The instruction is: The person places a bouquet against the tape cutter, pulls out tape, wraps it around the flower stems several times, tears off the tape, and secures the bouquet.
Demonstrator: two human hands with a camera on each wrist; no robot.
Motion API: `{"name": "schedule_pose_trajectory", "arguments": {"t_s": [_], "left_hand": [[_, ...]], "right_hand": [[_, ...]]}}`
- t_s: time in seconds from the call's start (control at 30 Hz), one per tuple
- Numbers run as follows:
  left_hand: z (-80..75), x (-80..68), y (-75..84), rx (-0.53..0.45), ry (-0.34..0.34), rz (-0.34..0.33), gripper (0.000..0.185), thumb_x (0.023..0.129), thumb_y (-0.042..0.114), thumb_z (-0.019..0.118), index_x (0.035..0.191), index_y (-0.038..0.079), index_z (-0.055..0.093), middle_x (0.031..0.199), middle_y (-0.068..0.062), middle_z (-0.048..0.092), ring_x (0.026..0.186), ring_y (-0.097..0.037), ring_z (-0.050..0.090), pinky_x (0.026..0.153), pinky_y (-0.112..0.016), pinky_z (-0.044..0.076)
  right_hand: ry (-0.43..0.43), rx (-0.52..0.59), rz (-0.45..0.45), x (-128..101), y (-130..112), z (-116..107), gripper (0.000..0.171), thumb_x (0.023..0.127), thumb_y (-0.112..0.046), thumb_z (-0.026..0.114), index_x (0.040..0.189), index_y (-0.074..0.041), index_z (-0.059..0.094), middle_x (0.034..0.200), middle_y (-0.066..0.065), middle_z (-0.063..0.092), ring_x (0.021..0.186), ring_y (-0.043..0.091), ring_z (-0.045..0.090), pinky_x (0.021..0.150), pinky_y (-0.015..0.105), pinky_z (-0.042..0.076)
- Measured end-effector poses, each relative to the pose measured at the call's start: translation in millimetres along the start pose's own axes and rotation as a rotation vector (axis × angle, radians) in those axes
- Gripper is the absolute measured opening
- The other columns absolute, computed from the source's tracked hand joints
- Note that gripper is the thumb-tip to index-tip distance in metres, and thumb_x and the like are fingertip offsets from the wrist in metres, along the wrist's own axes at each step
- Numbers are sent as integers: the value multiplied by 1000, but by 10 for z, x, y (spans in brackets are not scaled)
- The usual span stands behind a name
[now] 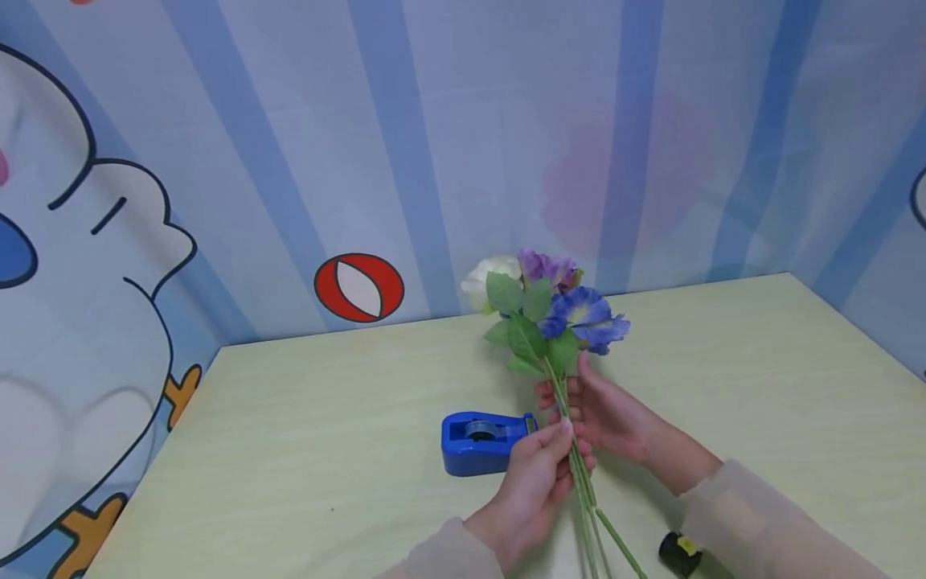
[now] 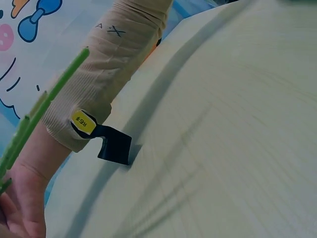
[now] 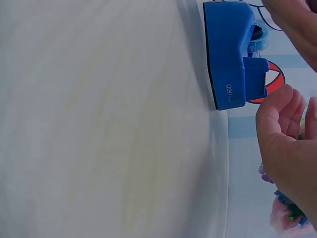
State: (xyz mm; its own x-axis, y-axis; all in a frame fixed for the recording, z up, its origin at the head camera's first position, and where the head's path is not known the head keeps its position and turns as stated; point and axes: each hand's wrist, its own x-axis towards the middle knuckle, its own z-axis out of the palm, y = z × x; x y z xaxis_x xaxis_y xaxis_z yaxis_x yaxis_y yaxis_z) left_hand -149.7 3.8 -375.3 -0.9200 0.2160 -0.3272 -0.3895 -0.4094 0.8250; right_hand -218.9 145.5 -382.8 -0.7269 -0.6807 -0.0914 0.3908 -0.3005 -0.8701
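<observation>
- Centrally, a bunch of artificial flowers [image 1: 544, 315] is held above the tabletop [image 1: 304, 418], toward its far edge, blooms pointing away.
- Left hand [image 1: 531, 490] curls around the green stems [image 1: 582, 490], thumb on top.
- Right hand [image 1: 604, 414] grips the same stems higher up, just under the leaves.
- Blue tape dispenser [image 1: 481, 442] sits just left of both hands.
</observation>
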Motion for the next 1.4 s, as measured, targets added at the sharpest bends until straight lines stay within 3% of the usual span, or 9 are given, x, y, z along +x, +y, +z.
{"name": "schedule_pose_trajectory", "arguments": {"t_s": [0.17,0.37,0.7,0.9,1.2,1.4], "left_hand": [[31,-19,44,-46,-36,5,25,96,13,50,100,-9,61,72,0,59,65,-6,58,69,-20,51],[60,-56,72,-77,-66,1,20,97,12,49,94,-3,62,72,0,59,66,-5,57,69,-20,51],[128,-156,114,-96,-119,-5,21,98,14,46,90,2,62,72,2,57,66,-5,56,68,-18,49],[167,-217,155,-106,-154,-29,22,98,16,46,96,1,61,75,2,57,69,-5,56,69,-17,49],[170,-247,188,-128,-146,-36,20,98,16,46,95,2,61,75,2,56,69,-5,55,69,-18,49],[162,-224,181,-82,-72,3,22,97,13,49,97,-3,63,74,-1,58,68,-7,56,69,-20,51]], "right_hand": [[-119,107,-43,-3,13,-32,60,101,-45,14,113,-11,62,108,1,60,97,13,57,88,26,45],[-264,228,-56,14,1,-28,58,103,-37,11,117,-8,59,114,2,60,100,15,56,92,29,43],[-465,278,-25,-19,-19,-15,65,103,-38,4,114,-7,60,117,5,58,110,17,51,98,27,37],[-594,298,-76,-35,-12,-21,54,103,-27,9,114,-7,58,124,8,52,116,20,45,101,30,34],[-578,243,-137,-50,7,-19,41,102,-12,19,109,-6,59,127,9,50,108,20,49,98,30,37],[-441,64,-167,-83,1,-62,43,102,-7,20,116,-5,61,117,3,59,102,14,55,93,30,42]]}}
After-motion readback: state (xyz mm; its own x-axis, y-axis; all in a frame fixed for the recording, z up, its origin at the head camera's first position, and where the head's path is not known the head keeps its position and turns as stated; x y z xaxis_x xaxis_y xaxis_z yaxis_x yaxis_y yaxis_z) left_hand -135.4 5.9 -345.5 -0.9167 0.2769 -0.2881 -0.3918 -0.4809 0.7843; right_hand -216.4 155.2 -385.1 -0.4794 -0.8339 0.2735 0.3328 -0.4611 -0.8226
